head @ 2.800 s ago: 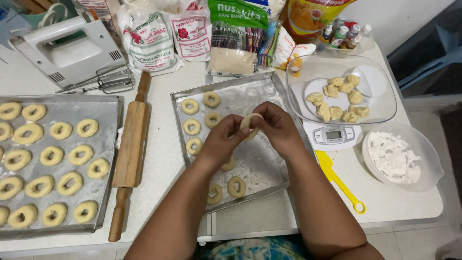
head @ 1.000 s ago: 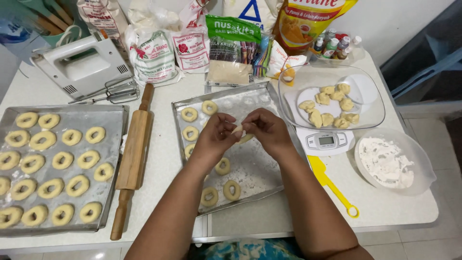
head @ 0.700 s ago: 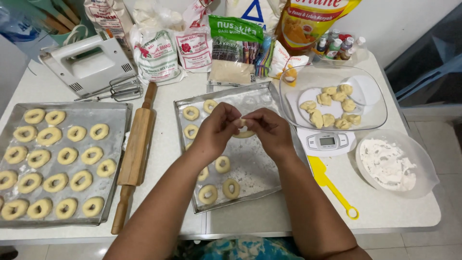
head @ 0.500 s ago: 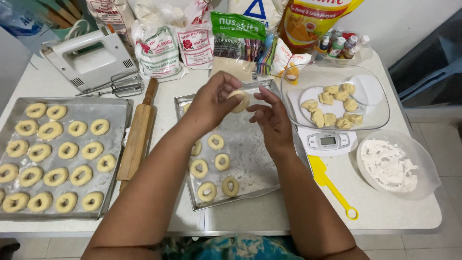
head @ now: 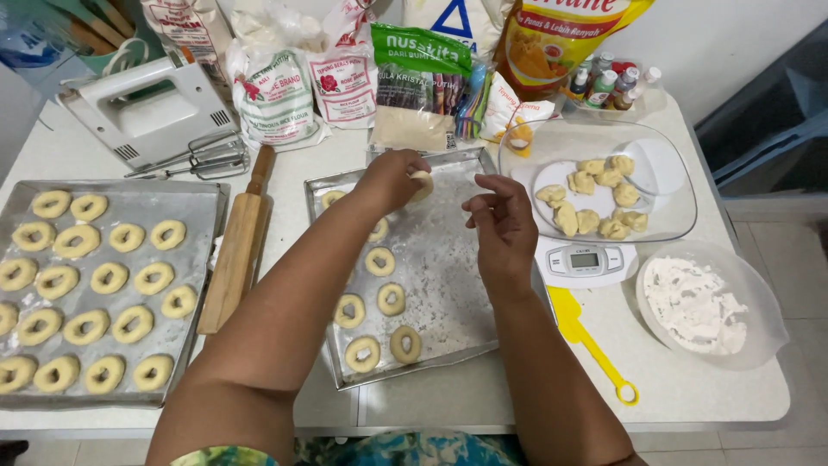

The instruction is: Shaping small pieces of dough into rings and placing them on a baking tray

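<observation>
Seen from above, a person works at a white table [head: 483,401] covered with baking things. The left hand [head: 390,179] is stretched toward the far end of a floured rectangular metal baking tray [head: 448,285], its fingers pinched around a small pale ring of raw dough [head: 421,185] held just over the tray's far row. The right hand [head: 502,223] hovers beside it, holding nothing, fingers loosely curled and apart. This middle tray carries only a handful of shaped rings, mostly along its left half, with much of its floured surface bare. A second, larger metal tray [head: 207,207] at the left is nearly full with rows of dough rings. To the right, a clear glass dish [head: 673,216] sitting on a small white kitchen scale [head: 586,261] holds about a dozen unshaped dough lumps [head: 595,200], so by the look of it well over half the shaping is done. A wooden rolling pin [head: 237,250] lies between the two trays, and a clear bowl of white flour [head: 703,304] stands at the far right.
</observation>
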